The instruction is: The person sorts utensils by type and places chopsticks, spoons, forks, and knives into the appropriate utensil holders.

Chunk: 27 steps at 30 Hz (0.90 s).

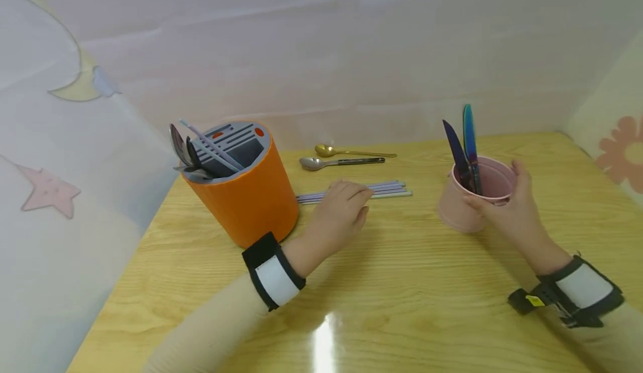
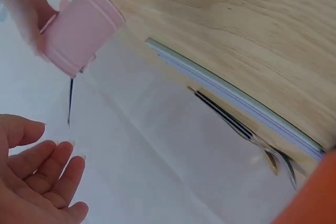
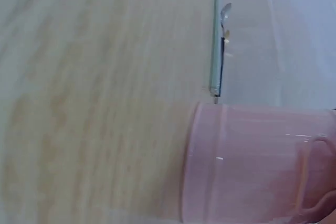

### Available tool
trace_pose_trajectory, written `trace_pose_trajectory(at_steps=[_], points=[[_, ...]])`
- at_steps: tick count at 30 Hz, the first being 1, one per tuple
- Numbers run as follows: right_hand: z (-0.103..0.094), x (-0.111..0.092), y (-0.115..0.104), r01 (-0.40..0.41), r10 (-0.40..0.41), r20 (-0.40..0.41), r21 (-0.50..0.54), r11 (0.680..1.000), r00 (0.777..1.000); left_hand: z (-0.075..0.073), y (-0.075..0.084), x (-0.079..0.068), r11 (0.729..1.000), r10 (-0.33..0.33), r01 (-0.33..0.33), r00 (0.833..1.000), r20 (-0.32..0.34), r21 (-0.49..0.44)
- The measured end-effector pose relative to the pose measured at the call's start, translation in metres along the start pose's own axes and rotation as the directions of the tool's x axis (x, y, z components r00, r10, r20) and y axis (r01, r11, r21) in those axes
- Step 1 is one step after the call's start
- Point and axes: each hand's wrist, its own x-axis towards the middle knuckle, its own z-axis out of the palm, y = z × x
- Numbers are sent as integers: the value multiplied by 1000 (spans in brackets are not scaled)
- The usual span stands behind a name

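Note:
My right hand (image 1: 512,205) grips the rim of a small pink bucket (image 1: 459,214), thumb at the near side and fingers at the far side. Two table knives (image 1: 470,144), one dark blue and one iridescent, stand in it with blades up. My left hand (image 1: 341,214) is over the lilac and white chopsticks (image 1: 392,190), which lie side by side on the table. In the left wrist view its fingers (image 2: 55,169) are loosely bent with nothing between them, and the chopsticks (image 2: 231,95) lie apart from them. The hand hides part of the chopsticks in the head view.
An orange cutlery holder (image 1: 256,194) with a grey slotted top stands at left, holding several spoons (image 1: 183,149) and chopsticks (image 1: 216,147). Behind the loose chopsticks lie a gold spoon (image 1: 351,152) and a black-handled silver spoon (image 1: 341,162). A pale cloth backdrop (image 1: 351,71) borders the table.

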Motion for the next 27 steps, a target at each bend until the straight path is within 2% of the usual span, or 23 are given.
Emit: trace_pose_trajectory(at_steps=[3,7,10,13,17,19,20,22,23,25,26,27], points=[[-5,0,-7,4,-4,-15,2,1000,1000,-9,-7,-14,997,-61,58,996,-62,-56],[-6,-1,-22,82,-81,-80,8,997,994,-19,-11,-30,984,-150,144,988,-45,-108],[-1,-4,-33,188,-188,-110,-13,982,976,-22,-14,-41,970,-204,199,979,-23,-142],[6,-6,-42,324,-326,-130,-39,945,936,-23,-16,-49,960,-234,228,972,-18,-165],[16,-7,-51,481,-483,-142,-46,875,864,-22,-18,-58,951,-264,253,964,-40,-177],[21,-7,-55,544,-540,-128,-4,839,832,-23,-19,-62,944,-284,271,957,-50,-188],[24,-5,-56,582,-573,-120,53,812,811,-23,-19,-65,941,-295,279,954,-59,-192],[29,-5,-58,624,-615,-103,104,775,781,-25,-19,-69,939,-305,282,947,-100,-199],[31,-5,-58,630,-623,-95,119,767,776,-26,-20,-72,942,-303,275,944,-134,-194],[35,-7,-60,633,-625,-98,108,767,774,-27,-21,-77,954,-280,245,932,-229,-172],[37,-9,-61,626,-619,-91,94,774,780,-28,-23,-80,961,-265,227,922,-282,-158],[38,-11,-62,612,-608,-87,31,790,789,-29,-25,-83,967,-250,211,906,-341,-146]])
